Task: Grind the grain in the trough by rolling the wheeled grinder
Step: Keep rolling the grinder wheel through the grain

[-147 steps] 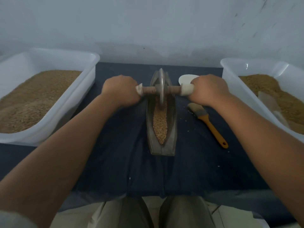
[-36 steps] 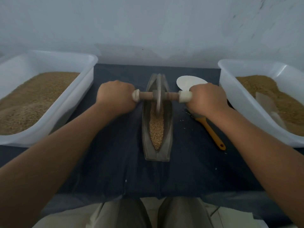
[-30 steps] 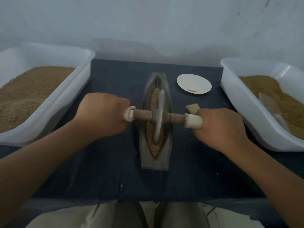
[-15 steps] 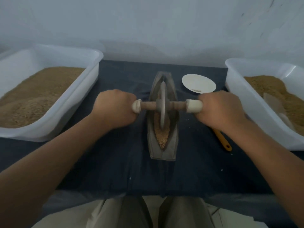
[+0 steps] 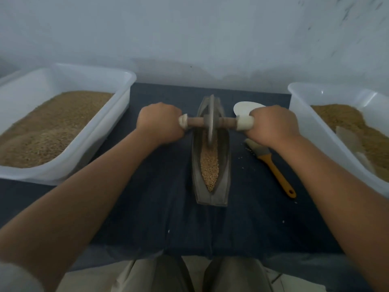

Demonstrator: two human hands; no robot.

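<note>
Dark tabletop (image 5: pixel 147 207) bears the trough (image 5: pixel 223 182); left hand (image 5: pixel 160 123) and right hand (image 5: pixel 273 125) clench the wheeled grinder (image 5: pixel 210 121) between them. Uneven pushing could derail it, scattering grain (image 5: pixel 209 165).

We can read no words, numbers or signs on the trough (image 5: pixel 224 165), the grinder (image 5: pixel 210 123) or the tubs (image 5: pixel 117 108).

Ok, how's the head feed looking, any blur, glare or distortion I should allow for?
Head view: dim, bluish light, no glare; the tan grain in the dark boat-shaped metal trough reads clearly; the grey wheeled grinder, left hand and right hand look slightly soft; wide-angle bowing stretches the forearms and the left white plastic tub and right white plastic tub at the edges.
</note>
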